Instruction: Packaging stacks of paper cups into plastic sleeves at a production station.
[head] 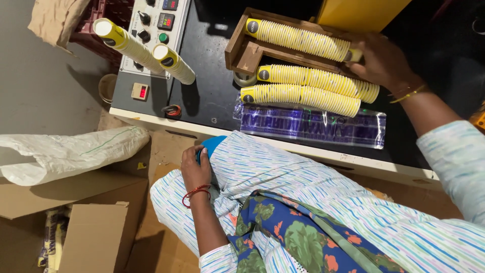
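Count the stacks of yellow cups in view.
5. One lies in the wooden tray under the right hand, two lie side by side on the black table in front of it, and two stick up by the control panel at left. More may be hidden.

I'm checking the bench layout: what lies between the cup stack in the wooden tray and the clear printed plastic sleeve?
In the head view, two more stacks of yellow cups lie side by side between the tray's stack and the plastic sleeve.
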